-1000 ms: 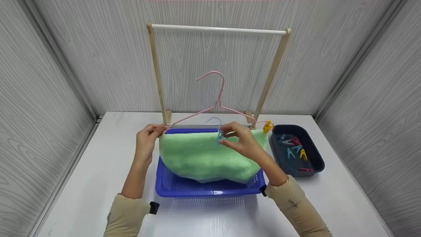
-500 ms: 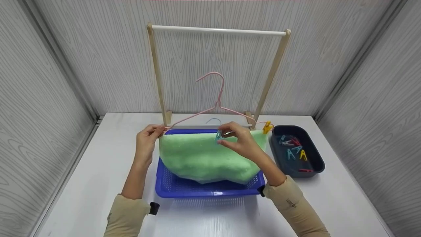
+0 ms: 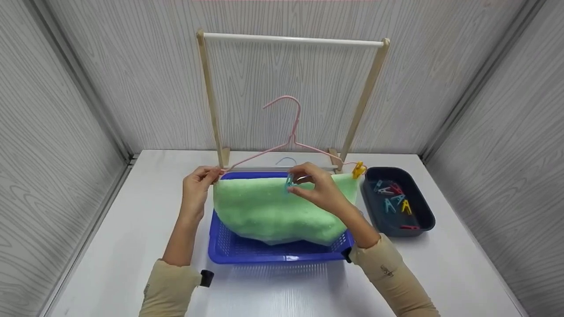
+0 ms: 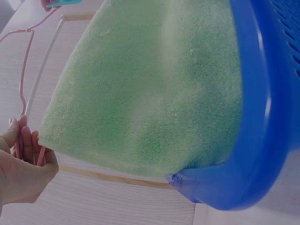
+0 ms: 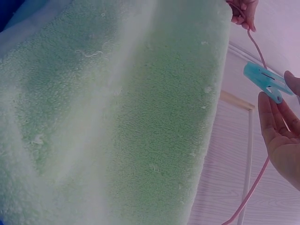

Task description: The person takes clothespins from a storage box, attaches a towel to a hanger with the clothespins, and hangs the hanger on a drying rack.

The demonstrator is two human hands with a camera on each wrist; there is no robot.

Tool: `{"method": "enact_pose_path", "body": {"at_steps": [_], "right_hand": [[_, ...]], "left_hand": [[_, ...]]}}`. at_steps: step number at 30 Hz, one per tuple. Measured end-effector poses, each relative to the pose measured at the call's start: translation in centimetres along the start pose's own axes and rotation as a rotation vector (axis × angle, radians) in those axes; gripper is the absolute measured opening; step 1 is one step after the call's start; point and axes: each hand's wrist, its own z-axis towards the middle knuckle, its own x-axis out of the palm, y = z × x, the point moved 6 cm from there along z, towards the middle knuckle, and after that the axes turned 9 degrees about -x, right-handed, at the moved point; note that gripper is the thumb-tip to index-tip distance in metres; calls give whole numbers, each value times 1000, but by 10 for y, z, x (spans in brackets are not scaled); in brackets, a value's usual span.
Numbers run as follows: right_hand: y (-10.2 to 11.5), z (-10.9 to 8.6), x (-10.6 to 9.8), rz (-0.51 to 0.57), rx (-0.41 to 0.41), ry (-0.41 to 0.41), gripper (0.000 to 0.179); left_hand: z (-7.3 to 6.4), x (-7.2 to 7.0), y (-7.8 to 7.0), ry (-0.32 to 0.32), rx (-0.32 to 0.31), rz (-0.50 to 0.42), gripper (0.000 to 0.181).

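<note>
A light green fuzzy towel [image 3: 273, 211] hangs along the bottom of a pink wire hanger [image 3: 296, 127], its lower part down in a blue basket [image 3: 282, 259]. At the right end a yellow clothespin [image 3: 358, 170] clips towel and hanger together. My left hand [image 3: 197, 189] pinches the hanger's left end at the towel's corner; in the left wrist view the fingers [image 4: 29, 140] curl round the pink wire. Between thumb and fingertips my right hand [image 3: 320, 188] holds a light blue clothespin [image 5: 268, 80], in front of the towel's top edge near its middle.
A dark box [image 3: 398, 224] on the right holds several coloured clothespins [image 3: 389, 205]. Behind the basket stands a drying rack with wooden posts [image 3: 365, 97] and a white bar [image 3: 293, 39]. A pale blue hook [image 3: 286, 159] shows behind the towel. Panelled walls enclose the white table [image 3: 119, 246].
My right hand has moved slightly to the left with the blue clothespin, along the towel's top edge. The left hand, hanger and towel look unchanged.
</note>
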Motion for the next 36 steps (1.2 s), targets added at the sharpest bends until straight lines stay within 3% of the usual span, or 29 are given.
{"method": "enact_pose_path", "body": {"at_steps": [15, 36], "right_hand": [[0, 2, 5, 1, -14, 11, 32], [6, 10, 10, 5, -16, -3, 30]], "left_hand": [[-1, 0, -1, -8, -16, 41, 15], [-1, -1, -1, -12, 1, 21, 15]]}}
